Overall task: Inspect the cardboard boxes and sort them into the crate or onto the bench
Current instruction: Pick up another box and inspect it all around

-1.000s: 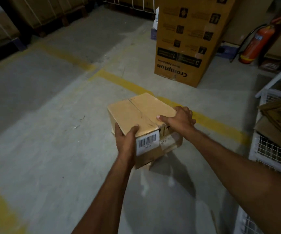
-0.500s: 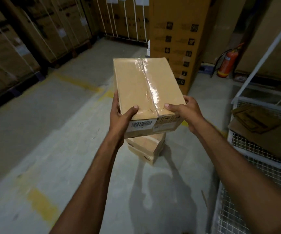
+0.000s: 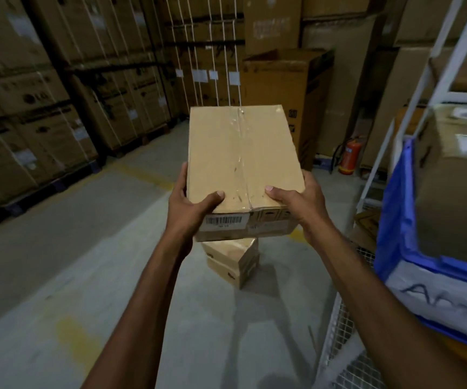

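Our left hand (image 3: pixel 191 211) and right hand (image 3: pixel 296 204) grip the taped cardboard box (image 3: pixel 240 158) between them, thumbs on top; 2 more boxes (image 3: pixel 233 258) sit below.

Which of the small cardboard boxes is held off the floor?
The taped box with the barcode label, gripped by left hand and right hand; the stacked boxes rest on the floor.

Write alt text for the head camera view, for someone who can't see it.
A person's left hand and right hand hold a taped cardboard box, thumbs on top, barcode label facing the camera, in a dim warehouse. More boxes stacked on the floor beneath; a white wire crate and red fire extinguisher stand to the right.
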Motion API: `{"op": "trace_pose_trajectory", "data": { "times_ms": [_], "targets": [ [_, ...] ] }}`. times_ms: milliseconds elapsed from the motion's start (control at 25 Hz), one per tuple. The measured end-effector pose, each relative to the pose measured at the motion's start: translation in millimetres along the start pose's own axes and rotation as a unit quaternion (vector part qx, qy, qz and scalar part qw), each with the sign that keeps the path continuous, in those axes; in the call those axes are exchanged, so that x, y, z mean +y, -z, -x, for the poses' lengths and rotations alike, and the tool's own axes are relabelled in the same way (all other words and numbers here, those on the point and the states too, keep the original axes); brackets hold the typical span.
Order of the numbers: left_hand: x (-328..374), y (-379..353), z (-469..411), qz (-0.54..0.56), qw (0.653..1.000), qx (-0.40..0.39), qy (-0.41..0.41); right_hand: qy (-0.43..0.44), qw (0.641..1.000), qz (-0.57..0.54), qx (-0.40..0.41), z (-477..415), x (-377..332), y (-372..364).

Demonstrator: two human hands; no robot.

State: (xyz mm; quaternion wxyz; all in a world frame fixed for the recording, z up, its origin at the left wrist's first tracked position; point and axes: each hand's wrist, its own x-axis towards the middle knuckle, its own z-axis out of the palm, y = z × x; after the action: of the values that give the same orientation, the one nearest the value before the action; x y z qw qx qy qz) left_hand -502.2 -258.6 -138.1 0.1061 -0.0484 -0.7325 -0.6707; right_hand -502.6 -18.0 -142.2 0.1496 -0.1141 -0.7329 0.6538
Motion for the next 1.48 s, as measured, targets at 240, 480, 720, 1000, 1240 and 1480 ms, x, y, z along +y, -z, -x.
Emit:
{"op": "trace_pose_trajectory", "data": {
  "times_ms": [240,480,720,1000,1240,1480],
  "targets": [
    [75,-19,91,0.037,0.997,-0.039,-0.058,0.094,0.995,0.041,0.002,99,-63,95],
    [124,-45,160,0.025,0.987,-0.096,-0.124,0.08,0.994,0.071,0.021,178,-95,163],
    [140,-87,244,-0.004,0.976,-0.14,-0.169,0.088,0.978,0.097,0.159,270,-72,232],
    [182,-190,320,-0.05,0.938,-0.264,-0.22,0.126,0.95,0.051,0.279,341,-69,369],
    [185,-351,393,-0.015,0.934,-0.287,-0.212,0.121,0.925,0.103,0.347,353,-44,530],
    [150,-463,426,-0.043,0.934,-0.319,-0.156,0.06,0.935,0.14,0.321,332,21,629]
  ]
}}
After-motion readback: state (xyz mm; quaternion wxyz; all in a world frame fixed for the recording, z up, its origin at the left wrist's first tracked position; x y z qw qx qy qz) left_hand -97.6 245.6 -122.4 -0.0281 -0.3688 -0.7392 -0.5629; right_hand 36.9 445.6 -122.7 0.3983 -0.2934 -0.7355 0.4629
